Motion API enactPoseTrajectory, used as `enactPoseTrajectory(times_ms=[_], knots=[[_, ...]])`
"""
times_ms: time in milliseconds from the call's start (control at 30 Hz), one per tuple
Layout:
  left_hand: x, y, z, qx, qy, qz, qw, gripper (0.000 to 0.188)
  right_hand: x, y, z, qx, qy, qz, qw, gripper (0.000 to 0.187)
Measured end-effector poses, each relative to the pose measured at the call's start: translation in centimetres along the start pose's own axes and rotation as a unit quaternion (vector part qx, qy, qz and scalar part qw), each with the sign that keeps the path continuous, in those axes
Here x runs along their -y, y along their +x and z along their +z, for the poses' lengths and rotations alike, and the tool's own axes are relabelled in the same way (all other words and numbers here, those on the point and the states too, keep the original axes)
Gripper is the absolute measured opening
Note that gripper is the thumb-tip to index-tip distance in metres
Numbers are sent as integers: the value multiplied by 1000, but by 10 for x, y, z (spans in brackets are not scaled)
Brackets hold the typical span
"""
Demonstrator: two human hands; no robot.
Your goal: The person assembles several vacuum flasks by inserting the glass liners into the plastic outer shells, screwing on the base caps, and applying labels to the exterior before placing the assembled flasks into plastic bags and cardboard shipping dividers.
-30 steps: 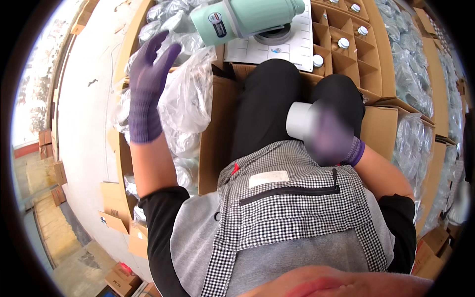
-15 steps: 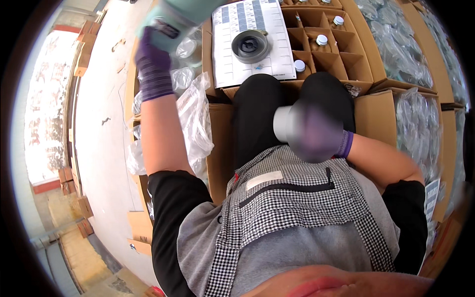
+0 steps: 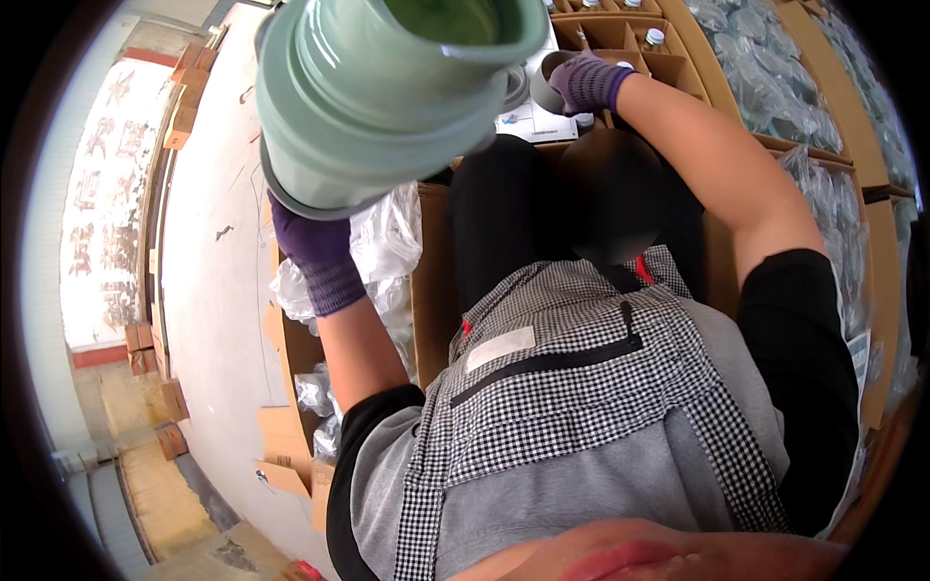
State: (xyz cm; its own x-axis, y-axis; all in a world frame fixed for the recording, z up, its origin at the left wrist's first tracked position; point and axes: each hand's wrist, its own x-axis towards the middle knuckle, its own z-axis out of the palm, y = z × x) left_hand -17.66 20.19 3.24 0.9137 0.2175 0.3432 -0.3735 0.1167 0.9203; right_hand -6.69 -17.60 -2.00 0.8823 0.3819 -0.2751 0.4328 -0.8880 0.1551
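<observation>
Okay, left hand (image 3: pixel 315 252), purple glove, grips the pale green jug (image 3: pixel 378 107) from below and behind; fingers mostly hidden by it. Jug is held up, upper left to upper centre of the frame, tilted, mouth toward the top edge, greenish inside. Right hand (image 3: pixel 589 85), also gloved, upper centre-right, closed around a grey cup (image 3: pixel 549 79), which is just above or on the white sheet (image 3: pixel 538 126), can't tell which.

Jug blocks much of the top: left part of the sheet is covered, and only the edge of a grey round piece (image 3: pixel 516 87) shows between jug and cup. Right hand and forearm hide part of the divided carton (image 3: pixel 697 60), where a few capped bottles (image 3: pixel 654 39) stand. Upper right: boxes of plastic-wrapped clear items (image 3: pixel 775 73). Left of centre, below the jug: crumpled clear plastic (image 3: pixel 387 232), near the left forearm. Lower left: cardboard flaps (image 3: pixel 286 474). Black-trousered legs (image 3: pixel 494 203) sit mid-frame, dark blur on the right one; checked apron (image 3: pixel 552 387) below.
</observation>
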Motion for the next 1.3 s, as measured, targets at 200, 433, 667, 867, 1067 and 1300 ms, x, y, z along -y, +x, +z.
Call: enactPoseTrajectory(times_ms=[200,433,667,867,1067,1300], knots=[[25,-42,-15,18,177,86,980,40,-7,67,51,-6,-53,-77,996,46],[81,-33,46,151,-224,-193,943,43,-52,-72,-31,-187,542,-173,801,35],[120,-54,172,449,440,31,777,45,43,-217,14,-314,774,-134,533,35],[136,-77,167,592,26,-91,801,38,87,-233,38,-443,663,85,598,20],[148,-67,175,574,83,-142,802,33,78,-226,19,-530,627,68,567,18],[-37,-50,197,429,7,180,885,37,50,-235,-14,-468,664,8,583,20]])
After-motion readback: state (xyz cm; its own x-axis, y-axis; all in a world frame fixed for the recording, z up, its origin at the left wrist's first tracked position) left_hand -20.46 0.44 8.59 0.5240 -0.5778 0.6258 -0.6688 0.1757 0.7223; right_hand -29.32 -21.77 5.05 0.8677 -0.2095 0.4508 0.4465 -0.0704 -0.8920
